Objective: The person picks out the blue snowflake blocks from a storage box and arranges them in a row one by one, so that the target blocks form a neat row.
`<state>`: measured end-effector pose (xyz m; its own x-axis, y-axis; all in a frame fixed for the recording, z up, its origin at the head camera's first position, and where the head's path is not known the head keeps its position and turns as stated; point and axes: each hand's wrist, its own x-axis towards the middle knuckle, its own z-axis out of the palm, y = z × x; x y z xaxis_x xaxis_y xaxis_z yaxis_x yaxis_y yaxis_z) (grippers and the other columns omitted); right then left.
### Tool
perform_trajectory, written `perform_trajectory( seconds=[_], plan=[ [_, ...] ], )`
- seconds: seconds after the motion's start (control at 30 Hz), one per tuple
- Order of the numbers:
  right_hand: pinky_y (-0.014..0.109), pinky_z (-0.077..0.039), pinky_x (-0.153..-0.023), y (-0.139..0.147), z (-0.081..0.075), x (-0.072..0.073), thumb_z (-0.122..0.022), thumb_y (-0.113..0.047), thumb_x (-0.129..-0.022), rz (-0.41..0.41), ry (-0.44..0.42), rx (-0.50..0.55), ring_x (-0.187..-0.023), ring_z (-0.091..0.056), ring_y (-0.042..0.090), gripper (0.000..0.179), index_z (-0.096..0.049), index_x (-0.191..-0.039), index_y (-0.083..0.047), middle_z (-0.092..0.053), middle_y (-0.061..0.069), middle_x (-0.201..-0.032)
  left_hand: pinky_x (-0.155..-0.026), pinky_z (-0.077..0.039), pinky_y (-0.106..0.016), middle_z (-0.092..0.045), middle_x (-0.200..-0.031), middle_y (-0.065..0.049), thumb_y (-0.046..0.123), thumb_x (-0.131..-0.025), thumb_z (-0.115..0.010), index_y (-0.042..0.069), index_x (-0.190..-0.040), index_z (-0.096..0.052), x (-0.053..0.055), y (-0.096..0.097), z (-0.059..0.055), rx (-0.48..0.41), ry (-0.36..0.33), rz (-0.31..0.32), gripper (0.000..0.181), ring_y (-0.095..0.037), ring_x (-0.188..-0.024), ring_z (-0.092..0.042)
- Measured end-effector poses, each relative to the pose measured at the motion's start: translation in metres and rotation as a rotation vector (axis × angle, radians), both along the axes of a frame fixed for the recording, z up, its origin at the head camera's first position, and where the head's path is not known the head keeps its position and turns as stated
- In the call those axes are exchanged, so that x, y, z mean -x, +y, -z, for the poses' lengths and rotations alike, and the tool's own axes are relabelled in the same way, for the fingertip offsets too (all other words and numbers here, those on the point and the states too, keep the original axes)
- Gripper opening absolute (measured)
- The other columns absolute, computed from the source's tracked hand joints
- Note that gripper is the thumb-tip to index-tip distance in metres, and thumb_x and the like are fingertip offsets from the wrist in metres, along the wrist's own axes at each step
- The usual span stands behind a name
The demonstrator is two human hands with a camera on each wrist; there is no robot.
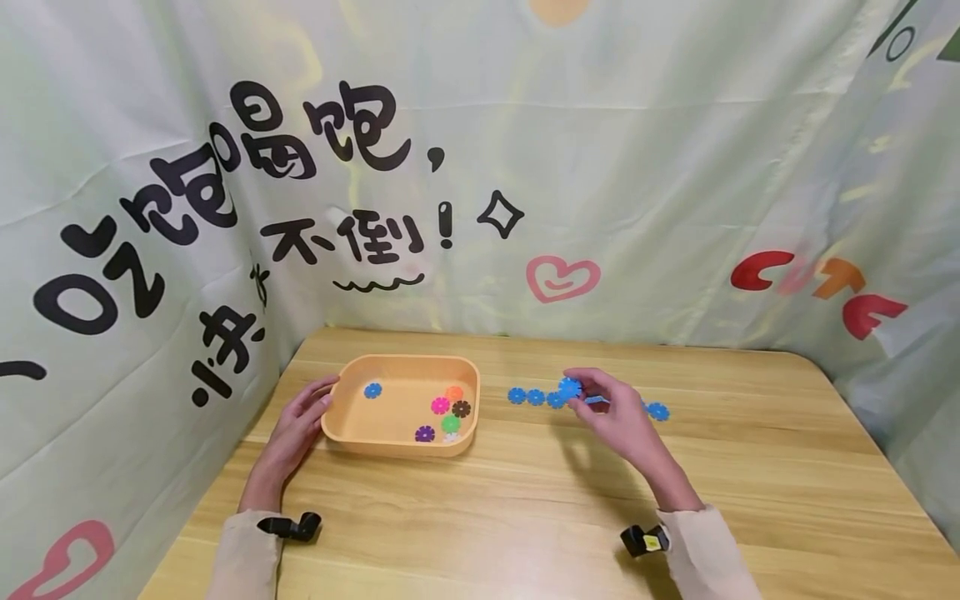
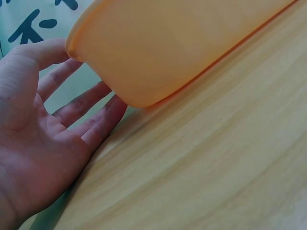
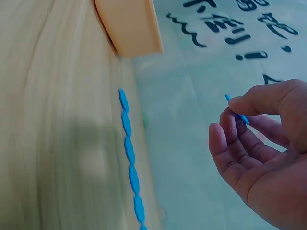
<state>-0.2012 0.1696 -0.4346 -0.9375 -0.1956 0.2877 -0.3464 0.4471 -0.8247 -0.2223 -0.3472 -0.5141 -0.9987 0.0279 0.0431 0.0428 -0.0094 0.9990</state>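
Observation:
At the left end of an orange plastic tray [image 1: 401, 448], my left hand [image 1: 296, 425] touches its outer side. In the left wrist view the thumb meets the rim, and the extended fingers lie against the corner of the tray wall [image 2: 144, 62]. My right hand [image 1: 618, 417] pinches a blue snowflake disc [image 1: 569, 388] between thumb and fingers, raised off the table. Seen almost edge-on in the right wrist view is that same disc [image 3: 244, 119]. Below the hand runs a row of blue snowflake discs [image 1: 536, 397], its middle partly hidden by the hand.
Inside the tray lie a blue disc [image 1: 372, 390] on the left and several discs of other colours, among them a green disc [image 1: 450, 424], on the right. The wooden table [image 1: 480, 517] is backed by a printed curtain [image 1: 637, 208] on several sides.

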Motion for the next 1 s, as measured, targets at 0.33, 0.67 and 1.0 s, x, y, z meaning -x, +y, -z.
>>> perform_trajectory(
  seconds=[0.33, 0.67, 1.0],
  plan=[
    [0.021, -0.057, -0.077, 0.041, -0.002, -0.001, -0.073, -0.004, -0.095, 0.103, 0.042, -0.031, -0.095, -0.065, 0.015, 0.037, -0.066, -0.132, -0.003, -0.071, 0.012, -0.106, -0.095, -0.053, -0.024, -0.047, -0.143, -0.011, 0.020, -0.108, -0.055, 0.000, -0.152, -0.041, 0.001, -0.001, -0.001, 0.005, 0.015, 0.008, 0.050, -0.015, -0.122, -0.059],
    [0.006, -0.048, -0.073, 0.088, 0.002, 0.003, -0.073, -0.008, -0.096, 0.253, 0.102, -0.179, -0.092, -0.063, 0.012, 0.037, -0.065, -0.132, 0.000, -0.070, 0.015, -0.104, -0.095, -0.053, -0.024, -0.044, -0.146, -0.015, 0.021, -0.109, -0.054, -0.001, -0.152, -0.040, -0.002, 0.001, -0.002, 0.003, 0.006, 0.002, 0.050, -0.015, -0.124, -0.057],
    [0.004, -0.046, -0.073, 0.124, 0.019, 0.004, -0.073, -0.012, -0.097, 0.301, 0.046, -0.133, -0.087, -0.052, -0.009, 0.039, -0.064, -0.132, 0.002, -0.068, 0.019, -0.105, -0.096, -0.052, -0.024, -0.042, -0.148, -0.014, 0.022, -0.108, -0.054, 0.001, -0.152, -0.041, -0.001, -0.001, -0.002, 0.000, 0.002, 0.015, 0.050, -0.014, -0.125, -0.056]
  ],
)
